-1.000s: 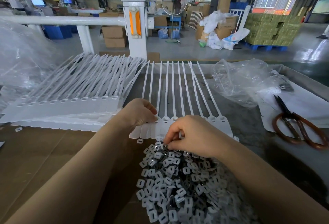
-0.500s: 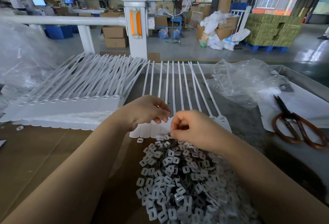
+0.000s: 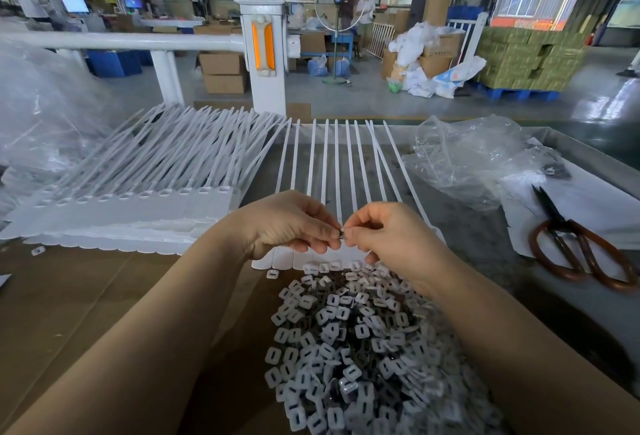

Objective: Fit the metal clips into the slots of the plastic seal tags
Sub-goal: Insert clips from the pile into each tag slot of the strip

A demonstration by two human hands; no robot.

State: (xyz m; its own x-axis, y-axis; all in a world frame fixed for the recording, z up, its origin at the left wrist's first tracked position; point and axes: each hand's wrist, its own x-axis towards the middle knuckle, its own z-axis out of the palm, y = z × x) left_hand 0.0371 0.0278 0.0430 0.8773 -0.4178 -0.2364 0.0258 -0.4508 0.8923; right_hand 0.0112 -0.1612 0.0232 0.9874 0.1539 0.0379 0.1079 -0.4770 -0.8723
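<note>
Both hands met just above the near ends of a row of white plastic seal tags (image 3: 341, 171) that lay side by side on the desk (image 3: 86, 296), their long tails pointing away from the person. The left hand (image 3: 287, 223) and the right hand (image 3: 388, 234) had their fingertips pressed together around one small metal clip (image 3: 343, 234), so each grip was closed in a pinch on that piece; little of it showed between the fingers, and whether it touched a tag slot could not be told. Directly below the hands, a loose heap of metal clips (image 3: 349, 341) spread toward the person between the two forearms. To the left lay a larger stack of seal tags (image 3: 138, 199), fanned out with their flat heads in a line. On the right, crumpled clear plastic bags (image 3: 467, 157) lay near a pair of brown-handled scissors (image 3: 575, 247) resting on white paper.
</note>
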